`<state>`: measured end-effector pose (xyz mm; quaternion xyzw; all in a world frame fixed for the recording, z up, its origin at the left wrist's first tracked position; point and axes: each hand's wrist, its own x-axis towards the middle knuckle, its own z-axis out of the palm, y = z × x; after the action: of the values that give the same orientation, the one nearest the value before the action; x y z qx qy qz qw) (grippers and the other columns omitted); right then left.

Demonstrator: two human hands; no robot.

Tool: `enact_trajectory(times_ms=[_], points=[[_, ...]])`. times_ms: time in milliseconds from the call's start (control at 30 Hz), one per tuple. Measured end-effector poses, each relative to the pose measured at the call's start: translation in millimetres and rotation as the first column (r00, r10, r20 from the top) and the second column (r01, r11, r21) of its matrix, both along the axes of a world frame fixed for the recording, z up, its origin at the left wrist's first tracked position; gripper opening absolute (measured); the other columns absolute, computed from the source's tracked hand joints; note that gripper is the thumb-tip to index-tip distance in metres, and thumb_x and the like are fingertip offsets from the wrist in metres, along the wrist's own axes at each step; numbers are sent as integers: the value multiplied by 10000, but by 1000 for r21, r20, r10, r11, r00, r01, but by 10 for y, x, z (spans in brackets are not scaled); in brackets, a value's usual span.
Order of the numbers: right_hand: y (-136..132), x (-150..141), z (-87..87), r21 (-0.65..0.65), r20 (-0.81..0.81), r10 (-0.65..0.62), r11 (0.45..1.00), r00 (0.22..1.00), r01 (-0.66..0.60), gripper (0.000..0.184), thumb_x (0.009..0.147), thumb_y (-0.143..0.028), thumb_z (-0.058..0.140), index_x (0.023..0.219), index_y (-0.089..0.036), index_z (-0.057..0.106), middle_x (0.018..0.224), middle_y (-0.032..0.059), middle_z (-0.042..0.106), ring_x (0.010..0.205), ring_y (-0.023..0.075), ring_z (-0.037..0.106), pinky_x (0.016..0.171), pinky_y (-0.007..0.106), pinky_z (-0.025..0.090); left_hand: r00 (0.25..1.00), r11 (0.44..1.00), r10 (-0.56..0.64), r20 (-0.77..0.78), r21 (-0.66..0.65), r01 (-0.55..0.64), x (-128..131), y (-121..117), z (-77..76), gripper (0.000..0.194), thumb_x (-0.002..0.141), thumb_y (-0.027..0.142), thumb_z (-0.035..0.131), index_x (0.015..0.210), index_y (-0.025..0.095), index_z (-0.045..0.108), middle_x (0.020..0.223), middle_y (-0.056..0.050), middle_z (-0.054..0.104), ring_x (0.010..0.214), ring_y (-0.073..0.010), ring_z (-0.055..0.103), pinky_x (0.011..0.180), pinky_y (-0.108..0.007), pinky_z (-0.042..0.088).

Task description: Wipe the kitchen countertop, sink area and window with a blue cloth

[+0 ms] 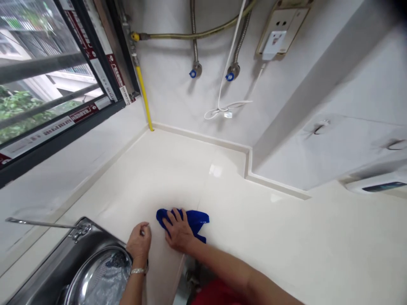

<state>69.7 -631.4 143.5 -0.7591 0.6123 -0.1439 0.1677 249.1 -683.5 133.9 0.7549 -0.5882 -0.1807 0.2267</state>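
My right hand [179, 229] lies flat with spread fingers on a crumpled blue microfibre cloth [199, 220], pressing it to the cream stone countertop [133, 178]. The cloth's left end shows past my fingers, and its right part sticks out beyond my hand. Just left of it, my left hand [138, 241] rests curled on the counter beside the sink, holding nothing I can make out. A metal bracelet [139, 271] circles that wrist.
A stainless steel sink [73, 258] with a mesh strainer and plastic bag lies at lower left. A raised backsplash lip edges the counter. Above it are a yellow gas pipe [143, 95], braided hoses with blue valves [195, 70], a white cable [222, 106], a wall socket [281, 31], and a barred window [41, 72].
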Motion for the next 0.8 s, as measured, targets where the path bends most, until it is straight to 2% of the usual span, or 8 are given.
enact_trajectory(times_ms=[67,200,367,467,600,800], points=[[-71,-30,-4,-21,46,52,998,998,-51,548,960,-432,467,1472,-236,473,1571,130,403,1471,362,244,1206,644,79,999,999,13,33,52,-15,-22,-14,56,341,897,350,429,1013,228,726,912,-68,705,743,-187,532,685,-319,325],[-261,-249,-62,-76,82,77,995,994,-71,519,933,-419,519,1427,-261,519,1529,103,453,1445,320,287,1217,601,109,997,977,32,71,207,-46,-65,-47,178,364,911,395,387,1051,261,695,943,-60,689,755,-197,513,700,-325,336],[-563,-690,-151,-120,74,9,993,997,-1,504,917,-408,548,1398,-257,558,1510,108,479,1443,308,301,1219,577,107,994,959,57,89,272,-79,-100,-63,234,379,907,432,364,1041,275,682,954,-58,680,763,-207,505,701,-329,336],[-731,-1089,-194,-126,48,-77,989,996,83,498,922,-405,539,1393,-246,571,1517,116,478,1450,311,308,1216,562,111,993,955,64,96,282,-89,-99,-69,213,374,900,439,364,1034,282,676,966,-53,679,763,-210,507,701,-331,340],[-912,-1760,-250,-154,5,-223,963,975,221,470,929,-386,516,1372,-250,596,1512,115,488,1445,297,335,1210,532,145,990,945,74,120,307,-108,-93,-84,212,392,901,465,343,1041,290,665,963,-45,670,765,-213,515,702,-336,349],[-1152,-2816,-333,-220,-50,-449,876,892,429,480,941,-394,463,1366,-219,603,1482,144,511,1406,302,381,1176,525,198,986,915,71,149,385,-124,-70,-130,232,419,900,511,319,1055,303,648,969,-43,666,767,-220,531,707,-343,369]])
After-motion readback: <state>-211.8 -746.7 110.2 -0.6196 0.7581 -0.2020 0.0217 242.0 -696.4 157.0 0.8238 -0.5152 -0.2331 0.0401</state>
